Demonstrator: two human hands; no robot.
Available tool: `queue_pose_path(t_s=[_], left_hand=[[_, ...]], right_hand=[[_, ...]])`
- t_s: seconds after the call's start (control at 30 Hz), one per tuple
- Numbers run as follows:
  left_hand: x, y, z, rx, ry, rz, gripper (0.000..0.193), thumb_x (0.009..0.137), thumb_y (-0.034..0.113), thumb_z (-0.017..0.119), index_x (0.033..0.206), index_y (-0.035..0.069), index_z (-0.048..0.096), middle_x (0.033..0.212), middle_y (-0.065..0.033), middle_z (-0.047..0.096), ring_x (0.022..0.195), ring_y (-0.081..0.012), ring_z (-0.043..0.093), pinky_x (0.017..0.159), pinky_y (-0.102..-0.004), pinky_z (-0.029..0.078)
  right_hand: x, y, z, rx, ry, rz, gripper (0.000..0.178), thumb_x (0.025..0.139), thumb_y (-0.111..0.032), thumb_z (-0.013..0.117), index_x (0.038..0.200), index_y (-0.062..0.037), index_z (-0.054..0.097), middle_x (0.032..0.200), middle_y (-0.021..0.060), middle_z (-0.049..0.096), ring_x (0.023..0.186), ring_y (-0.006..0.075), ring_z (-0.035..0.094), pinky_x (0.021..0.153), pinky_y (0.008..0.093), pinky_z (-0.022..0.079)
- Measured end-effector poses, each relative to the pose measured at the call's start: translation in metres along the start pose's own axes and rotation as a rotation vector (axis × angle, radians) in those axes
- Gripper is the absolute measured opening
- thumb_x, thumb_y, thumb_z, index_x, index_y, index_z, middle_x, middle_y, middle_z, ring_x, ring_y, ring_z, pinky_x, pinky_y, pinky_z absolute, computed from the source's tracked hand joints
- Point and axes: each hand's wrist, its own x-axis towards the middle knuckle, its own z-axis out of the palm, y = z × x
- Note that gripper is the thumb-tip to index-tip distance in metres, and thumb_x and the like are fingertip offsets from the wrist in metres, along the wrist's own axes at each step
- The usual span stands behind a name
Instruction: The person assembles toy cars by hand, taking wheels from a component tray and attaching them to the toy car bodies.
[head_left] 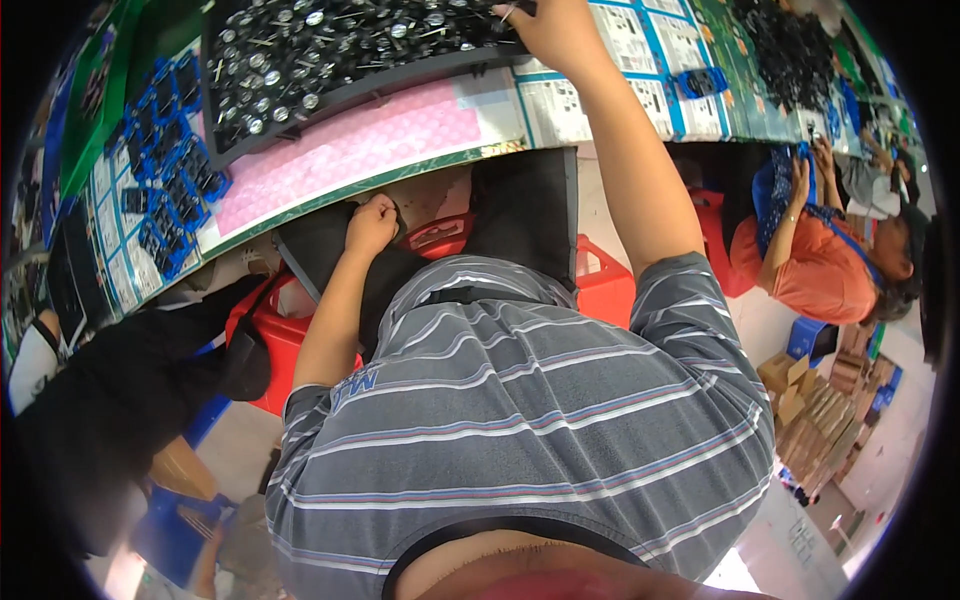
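My right hand (553, 35) reaches across the table to the near right corner of a black tray (355, 112). Its fingers run up to the top edge of the view, so their grip is cut off. In the tray lies a heap of small black parts (300, 60) with shiny round clear faces and thin metal pins. My left hand (372, 226) is down at my lap, below the table edge. Its fingers are curled closed, and whatever may be inside them is hidden.
Pink bubble wrap (350, 165) covers the table in front of the tray. Several blue-and-black parts (170, 150) lie at left; a similar one (702, 82) sits at right. Beyond is a dark pile (785, 55). A person in orange (810, 265) works at right. Red stools (603, 280) stand below.
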Motion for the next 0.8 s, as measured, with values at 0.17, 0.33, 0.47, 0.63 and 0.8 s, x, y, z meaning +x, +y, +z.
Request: queue_pose_path(t_s=[0.17, 0.33, 0.47, 0.63, 0.8], left_hand=[[0.0, 0.019, 0.0, 0.105, -0.017, 0.024, 0.018, 0.088, 0.021, 0.059, 0.099, 0.008, 0.066, 0.093, -0.0149, 0.072, 0.09, -0.0355, 0.069, 0.08, -0.0428, 0.055], [-0.005, 0.005, 0.003, 0.216, 0.066, 0.164, 0.017, 0.088, 0.02, 0.059, 0.095, 0.007, 0.066, 0.093, -0.0162, 0.071, 0.091, -0.0389, 0.067, 0.08, -0.0456, 0.054], [-0.008, 0.021, 0.001, 0.232, -0.001, 0.104, 0.016, 0.088, 0.021, 0.06, 0.091, 0.007, 0.066, 0.093, -0.0193, 0.069, 0.091, -0.041, 0.066, 0.079, -0.0485, 0.052], [-0.007, 0.019, 0.003, 0.288, -0.018, 0.081, 0.018, 0.089, 0.025, 0.06, 0.094, 0.008, 0.065, 0.097, -0.0185, 0.069, 0.094, -0.0412, 0.065, 0.082, -0.049, 0.052], [0.004, 0.016, 0.007, 0.348, -0.071, 0.02, 0.02, 0.089, 0.027, 0.06, 0.097, 0.009, 0.064, 0.103, -0.0171, 0.068, 0.099, -0.0393, 0.065, 0.085, -0.0484, 0.052]], right_hand=[[-0.015, 0.032, 0.007, -0.018, 0.163, -0.18, 0.014, 0.086, -0.006, 0.067, 0.097, 0.0006, 0.07, 0.097, 0.022, 0.065, 0.089, 0.0431, 0.064, 0.078, 0.0454, 0.053], [-0.04, 0.03, -0.004, 0.212, 0.409, -0.348, 0.013, 0.084, -0.002, 0.07, 0.096, 0.001, 0.068, 0.093, 0.0164, 0.066, 0.082, 0.0312, 0.066, 0.072, 0.0378, 0.053], [-0.078, 0.111, -0.009, 1.013, 0.226, 0.281, 0.028, 0.092, -0.013, 0.071, 0.114, 0.0032, 0.065, 0.103, 0.0114, 0.071, 0.086, 0.0209, 0.072, 0.083, 0.0308, 0.057], [-0.138, 0.16, -0.063, 1.555, 0.144, 0.551, 0.028, 0.096, -0.003, 0.06, 0.12, 0.011, 0.06, 0.12, 0.0212, 0.065, 0.119, 0.0296, 0.063, 0.103, 0.0335, 0.051], [-0.156, 0.162, -0.099, 1.403, 0.099, 0.415, 0.033, 0.099, 0.003, 0.05, 0.13, 0.0111, 0.053, 0.123, 0.0241, 0.063, 0.125, 0.0327, 0.06, 0.111, 0.0359, 0.047]])
